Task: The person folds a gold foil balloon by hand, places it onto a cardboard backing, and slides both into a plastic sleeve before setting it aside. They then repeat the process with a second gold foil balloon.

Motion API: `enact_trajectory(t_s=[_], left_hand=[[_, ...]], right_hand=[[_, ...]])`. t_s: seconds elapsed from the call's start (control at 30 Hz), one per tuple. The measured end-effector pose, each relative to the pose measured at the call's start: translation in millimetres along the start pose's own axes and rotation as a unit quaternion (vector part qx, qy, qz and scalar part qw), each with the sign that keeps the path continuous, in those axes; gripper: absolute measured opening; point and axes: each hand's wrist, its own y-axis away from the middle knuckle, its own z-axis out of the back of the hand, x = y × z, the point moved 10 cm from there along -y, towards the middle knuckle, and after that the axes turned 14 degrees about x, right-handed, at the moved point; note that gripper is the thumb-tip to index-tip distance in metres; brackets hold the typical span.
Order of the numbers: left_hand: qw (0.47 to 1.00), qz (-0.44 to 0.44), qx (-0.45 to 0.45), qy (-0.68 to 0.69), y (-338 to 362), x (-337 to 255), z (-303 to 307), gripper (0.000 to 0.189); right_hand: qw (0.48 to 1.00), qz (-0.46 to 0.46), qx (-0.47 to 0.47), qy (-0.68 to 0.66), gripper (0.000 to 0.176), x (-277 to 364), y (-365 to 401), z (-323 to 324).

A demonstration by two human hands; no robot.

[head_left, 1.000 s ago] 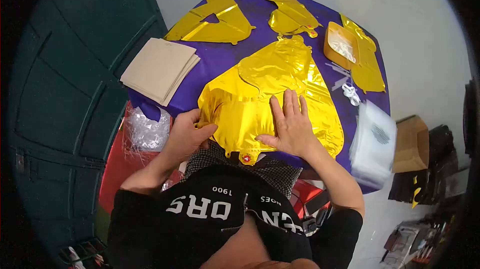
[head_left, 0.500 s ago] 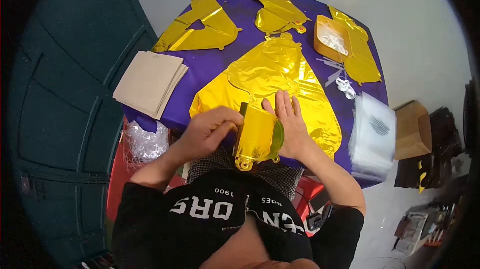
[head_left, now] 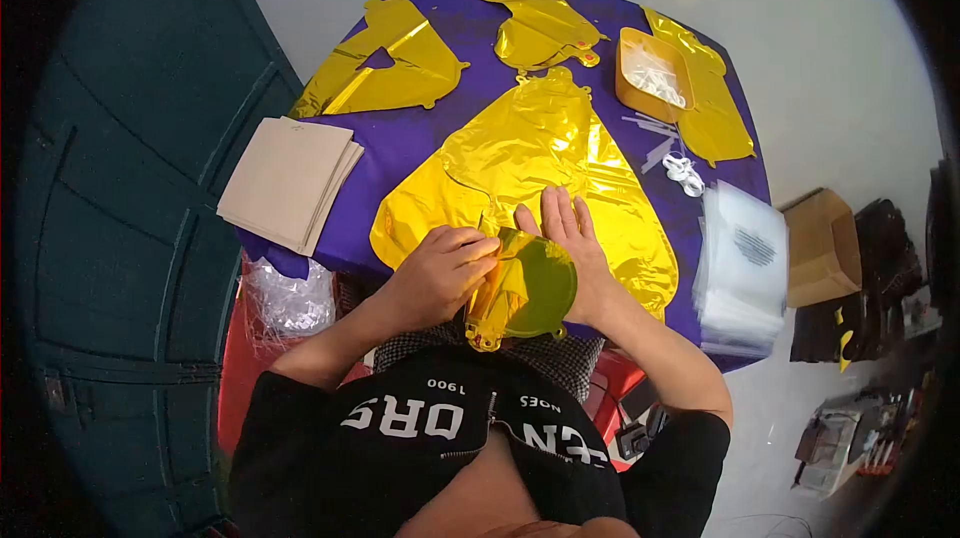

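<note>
left hand (head_left: 440,273) pinches the folded balloon (head_left: 530,286) flap, right hand (head_left: 572,238) flat open under it; best crease slowly, edges aligned.

Black short-sleeved top, white lettering

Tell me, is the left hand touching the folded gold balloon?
Touching. The head view shows the left hand curled over the folded edge of the gold balloon, with its fingers pinching the foil and no gap between them.
</note>
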Motion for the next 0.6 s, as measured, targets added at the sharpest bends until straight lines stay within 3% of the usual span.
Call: enact_trajectory(t_s=[0.1,0.2,0.3,0.4,0.5,0.53,0.6], left_hand=[[1.000,0.004,0.002,-0.014,-2.1,-2.6,1.3,0.033],[1.000,0.000,-0.003,-0.017,-3.0,-2.2,-0.1,0.034],[1.000,-0.004,-0.013,-0.013,-1.9,-1.2,0.9,0.033],[0.999,-0.014,-0.023,-0.029,-2.1,-2.9,1.1,0.025],[0.999,-0.015,-0.024,-0.039,-2.0,-4.0,0.5,0.023],[0.999,-0.014,-0.023,-0.041,-1.8,-4.0,0.3,0.023],[0.999,-0.013,-0.019,-0.041,-2.0,-3.3,-2.0,0.024]], right_hand=[[1.000,-0.001,0.010,-0.018,0.079,-0.6,0.0,1.2],[0.996,0.055,0.025,-0.065,0.076,-4.7,5.2,12.8],[0.963,0.036,0.162,-0.214,0.068,-47.9,5.3,20.5],[0.979,-0.072,0.015,-0.192,0.061,-83.0,25.3,50.0],[0.975,-0.058,0.012,-0.214,0.059,-43.7,15.2,43.3],[0.992,-0.029,0.001,-0.120,0.063,-24.2,9.6,40.3],[0.998,0.013,-0.006,-0.053,0.068,-0.9,-1.6,37.7]])
